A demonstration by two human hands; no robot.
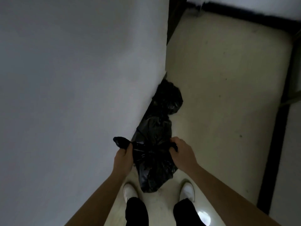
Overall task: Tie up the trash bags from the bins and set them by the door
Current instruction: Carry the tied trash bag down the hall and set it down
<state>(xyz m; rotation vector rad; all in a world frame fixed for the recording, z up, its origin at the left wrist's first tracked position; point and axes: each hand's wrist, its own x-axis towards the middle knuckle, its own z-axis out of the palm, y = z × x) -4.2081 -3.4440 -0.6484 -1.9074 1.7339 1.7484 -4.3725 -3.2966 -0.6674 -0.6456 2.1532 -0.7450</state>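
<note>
A black trash bag (pixel 153 167) hangs in front of my legs, just above the floor. My left hand (pixel 123 156) grips one twisted ear of the bag's top at the left. On the right, my right hand (pixel 180 150) grips the other ear, and both pull outward across the bag's neck. Beyond it two more black trash bags lie on the floor against the wall: a middle bag (pixel 156 128) and a far bag (pixel 169 98). Whether those two are knotted is hidden in the dark.
A white wall (pixel 78 79) fills the left side, its foot touching the bags. A pale floor (pixel 219 95) stretches ahead to a dark baseboard (pixel 244 18) at the back. A dark strip (pixel 276 131) runs along the right. My white shoes (pixel 130 191) stand below the bag.
</note>
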